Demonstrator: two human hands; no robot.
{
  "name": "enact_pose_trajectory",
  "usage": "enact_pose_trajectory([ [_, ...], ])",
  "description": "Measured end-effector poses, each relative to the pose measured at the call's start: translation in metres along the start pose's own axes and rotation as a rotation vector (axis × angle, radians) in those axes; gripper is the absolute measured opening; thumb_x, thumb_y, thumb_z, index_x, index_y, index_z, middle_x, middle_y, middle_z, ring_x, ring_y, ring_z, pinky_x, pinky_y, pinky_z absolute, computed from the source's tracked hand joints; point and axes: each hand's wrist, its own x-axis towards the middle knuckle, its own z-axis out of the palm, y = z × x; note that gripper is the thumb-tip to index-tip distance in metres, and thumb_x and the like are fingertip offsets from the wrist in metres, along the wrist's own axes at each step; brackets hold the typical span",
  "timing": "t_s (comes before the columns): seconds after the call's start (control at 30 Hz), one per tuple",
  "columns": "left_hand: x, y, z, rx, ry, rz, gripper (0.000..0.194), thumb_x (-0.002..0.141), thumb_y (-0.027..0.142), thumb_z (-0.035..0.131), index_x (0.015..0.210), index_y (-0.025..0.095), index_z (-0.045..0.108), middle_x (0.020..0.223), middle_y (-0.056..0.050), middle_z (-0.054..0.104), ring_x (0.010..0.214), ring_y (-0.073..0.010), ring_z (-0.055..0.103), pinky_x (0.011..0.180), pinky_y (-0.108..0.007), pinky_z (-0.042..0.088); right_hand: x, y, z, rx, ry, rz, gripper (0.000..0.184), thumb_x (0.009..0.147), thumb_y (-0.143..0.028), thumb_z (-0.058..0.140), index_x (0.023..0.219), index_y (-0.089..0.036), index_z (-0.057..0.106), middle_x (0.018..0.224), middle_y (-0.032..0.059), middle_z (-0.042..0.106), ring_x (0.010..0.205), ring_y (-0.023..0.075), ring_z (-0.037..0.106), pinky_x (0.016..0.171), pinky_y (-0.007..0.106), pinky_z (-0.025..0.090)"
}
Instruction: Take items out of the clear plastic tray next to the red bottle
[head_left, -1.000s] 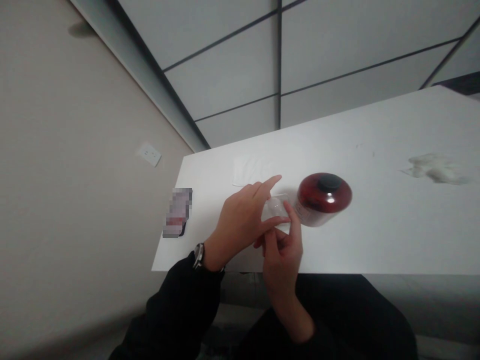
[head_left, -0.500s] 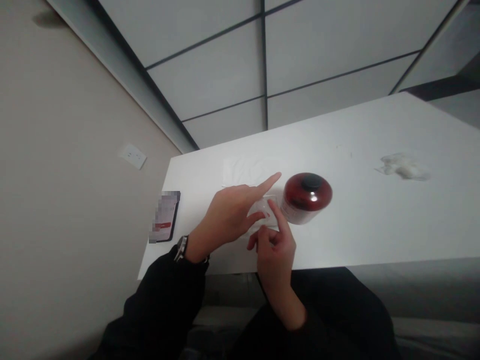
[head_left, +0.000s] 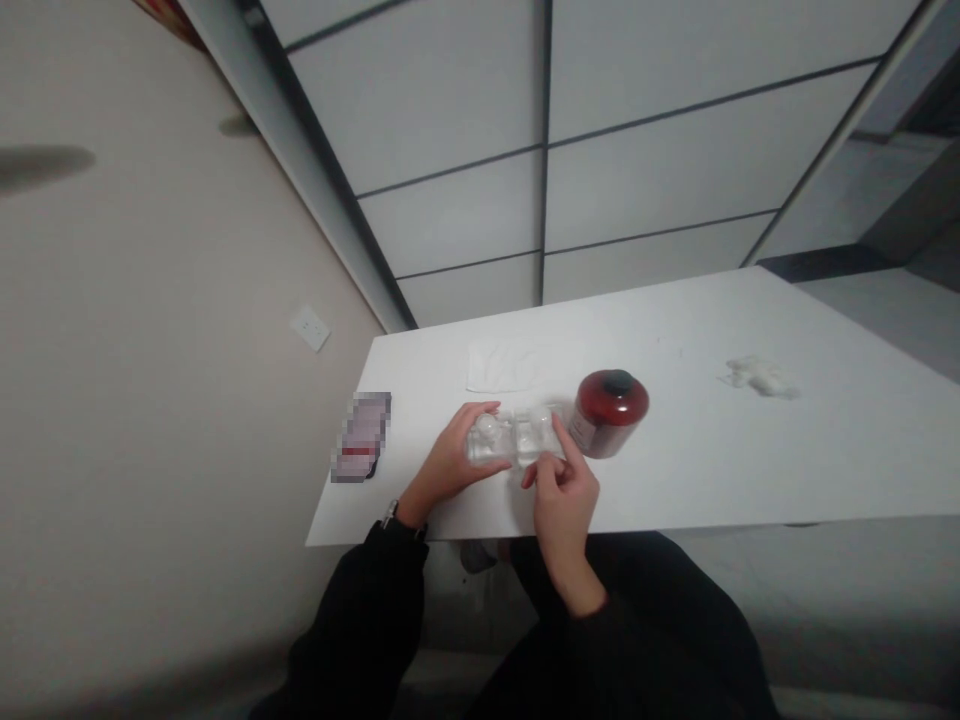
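Clear plastic blister tray (head_left: 514, 437) lying flat on a white table (head_left: 720, 465), between the two hands and just beside a dark red bottle with a black cap (head_left: 609, 412). Left hand (head_left: 450, 465) over the tray's left end, fingers (head_left: 472, 420) pressed together and curved past a round clear dome (head_left: 487, 428); firm grip or light contact impossible to tell. Right hand (head_left: 564, 498) at the tray's right end, index finger (head_left: 561, 432) extended with its tip at the tray's edge, other fingers curled; any pinch impossible to tell. Wristwatch (head_left: 389, 514) on the left wrist. Farther out on the table, a blurred phone (head_left: 361, 437) left of the left hand, a white cloth (head_left: 501, 366) just beyond the tray, and a tuft of white fluff (head_left: 757, 377) well off to the right.
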Motion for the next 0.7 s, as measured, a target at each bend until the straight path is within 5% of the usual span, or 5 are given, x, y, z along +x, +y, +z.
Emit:
enact_pose_trajectory([
  [0.27,0.002,-0.006,0.013,-0.065,0.085,0.114,0.059,0.084,0.037,0.085,0.132,0.018,0.056,0.137,-0.014,0.062,0.134,-0.0269,0.058,0.120,-0.047,0.043,0.014,0.002,-0.009,-0.089,-0.056,-0.038,0.066,0.083,-0.029,0.051,0.140,0.001,0.064,0.046,-0.0078,0.056,0.043,0.0138,0.046,0.052,0.026,0.040],
  [0.37,0.002,-0.017,0.021,-0.133,0.135,0.130,0.074,0.077,0.046,0.091,0.136,0.020,0.055,0.142,-0.014,0.058,0.139,-0.0310,0.054,0.124,-0.050,0.039,0.011,0.012,-0.012,-0.182,-0.017,-0.132,0.066,0.085,-0.029,0.050,0.145,-0.003,0.060,0.051,-0.0069,0.059,0.045,0.0142,0.048,0.055,0.026,0.042],
  [0.53,0.003,-0.035,0.033,-0.311,0.244,0.090,0.095,0.064,0.057,0.096,0.142,0.023,0.053,0.147,-0.015,0.055,0.140,-0.0357,0.052,0.123,-0.053,0.039,-0.011,0.027,-0.014,-0.334,0.142,-0.307,0.054,0.095,-0.034,0.045,0.136,-0.006,0.064,0.052,-0.0095,0.045,0.047,0.0143,0.043,0.057,0.027,0.037],
  [0.7,0.008,-0.044,0.037,-0.389,0.291,0.054,0.098,0.062,0.060,0.096,0.142,0.023,0.053,0.150,-0.018,0.052,0.137,-0.0351,0.054,0.119,-0.051,0.042,-0.037,0.032,-0.009,-0.435,0.054,-0.380,0.049,0.101,-0.048,0.042,0.110,-0.013,0.074,0.057,-0.0050,0.051,0.051,0.0143,0.047,0.059,0.026,0.036],
])
